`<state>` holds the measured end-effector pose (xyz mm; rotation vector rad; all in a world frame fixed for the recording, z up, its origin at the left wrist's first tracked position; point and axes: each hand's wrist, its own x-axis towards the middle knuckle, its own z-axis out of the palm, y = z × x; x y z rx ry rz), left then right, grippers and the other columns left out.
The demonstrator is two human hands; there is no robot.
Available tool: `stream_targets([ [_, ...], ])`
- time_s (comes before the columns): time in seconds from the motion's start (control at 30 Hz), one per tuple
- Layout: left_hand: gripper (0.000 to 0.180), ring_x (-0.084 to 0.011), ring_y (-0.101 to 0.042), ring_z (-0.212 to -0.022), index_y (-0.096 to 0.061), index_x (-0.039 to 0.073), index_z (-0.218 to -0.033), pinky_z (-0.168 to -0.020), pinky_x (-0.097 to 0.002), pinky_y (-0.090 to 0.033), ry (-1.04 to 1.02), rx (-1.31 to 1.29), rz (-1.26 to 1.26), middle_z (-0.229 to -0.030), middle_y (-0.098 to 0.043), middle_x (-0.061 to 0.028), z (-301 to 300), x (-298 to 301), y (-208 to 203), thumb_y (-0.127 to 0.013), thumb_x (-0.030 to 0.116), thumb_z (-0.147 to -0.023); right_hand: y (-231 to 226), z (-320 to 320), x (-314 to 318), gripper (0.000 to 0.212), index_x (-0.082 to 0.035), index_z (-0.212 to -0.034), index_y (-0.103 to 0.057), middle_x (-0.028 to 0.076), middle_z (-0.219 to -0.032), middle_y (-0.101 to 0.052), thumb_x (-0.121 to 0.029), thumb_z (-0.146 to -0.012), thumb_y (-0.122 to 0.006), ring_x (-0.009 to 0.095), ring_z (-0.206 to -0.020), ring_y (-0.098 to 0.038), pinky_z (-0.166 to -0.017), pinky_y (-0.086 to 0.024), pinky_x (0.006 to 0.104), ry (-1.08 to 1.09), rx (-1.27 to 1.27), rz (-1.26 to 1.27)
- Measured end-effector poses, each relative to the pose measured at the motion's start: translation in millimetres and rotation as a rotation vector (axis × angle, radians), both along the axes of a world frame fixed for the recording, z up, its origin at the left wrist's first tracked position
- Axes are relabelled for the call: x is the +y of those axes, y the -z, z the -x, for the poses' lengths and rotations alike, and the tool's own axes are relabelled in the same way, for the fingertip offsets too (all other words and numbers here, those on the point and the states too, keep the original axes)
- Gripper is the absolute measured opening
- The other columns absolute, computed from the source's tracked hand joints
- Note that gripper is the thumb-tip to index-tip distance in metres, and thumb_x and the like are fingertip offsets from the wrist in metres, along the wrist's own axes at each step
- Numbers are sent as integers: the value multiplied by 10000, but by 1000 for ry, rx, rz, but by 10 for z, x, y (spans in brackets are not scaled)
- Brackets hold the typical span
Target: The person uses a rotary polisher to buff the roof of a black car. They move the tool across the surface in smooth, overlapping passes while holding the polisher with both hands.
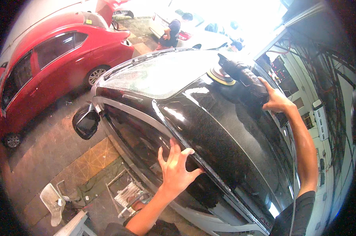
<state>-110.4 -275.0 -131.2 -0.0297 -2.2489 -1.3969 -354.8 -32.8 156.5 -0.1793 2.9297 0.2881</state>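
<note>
My right hand (276, 98) is wrapped round the rear of a black power polisher (246, 78). The polisher's round pad (221, 78), edged in yellow, is at the front of a glossy black car roof (225, 157), just above the windshield (146, 76). Whether the pad touches the paint is hard to tell. With fingers spread, my left hand (176, 169) rests against the roof's side edge above the door, holding nothing. Pale haze and bright reflections show on the roof.
The car's side mirror (86, 122) sticks out at the left. Below it are a white plastic chair (52, 204) and a step frame (124, 192). A red car (63, 59) stands at the far left. A person (171, 33) stands near white cars at the back.
</note>
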Motion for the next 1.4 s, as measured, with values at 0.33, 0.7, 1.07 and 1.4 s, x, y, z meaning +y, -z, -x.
stream_targets([
  [0.33,748,-409,-338,-1496,-562,167,-1249,-1176,-648,-104,17,-12,-49,-1467,-482,-308,-12,5,-5,-929,375,-631,-28,-363,-172,1177,-300,-1629,-115,211,-800,-659,-8,-668,-731,338,-750,-681,-782,-548,472,-1,-53,53],
  [0.7,743,-417,-325,-1504,-574,136,-1214,-1212,-593,-83,1,-21,-24,-1443,-528,-310,7,19,2,-929,322,-588,-34,-383,-324,1136,-272,-1633,-106,273,-968,-693,-111,-734,-782,353,-826,-731,-763,-588,443,-61,-107,-4],
  [1.07,742,-432,-334,-1496,-556,132,-1214,-1203,-613,-94,5,-13,5,-1473,-486,-339,25,-11,10,-924,372,-617,92,-105,-203,746,-276,-1624,-231,231,-1544,-426,-667,-1015,-414,369,-1222,-601,-1032,-485,503,76,-113,479],
  [1.4,718,-470,-362,-1469,-536,152,-1226,-1188,-644,-79,37,-5,-15,-1462,-474,-363,33,-41,44,-916,390,-665,158,349,75,586,-327,-1603,-268,84,-1091,-622,-546,-1072,-379,129,-632,-604,-412,-502,258,235,-125,772],
])
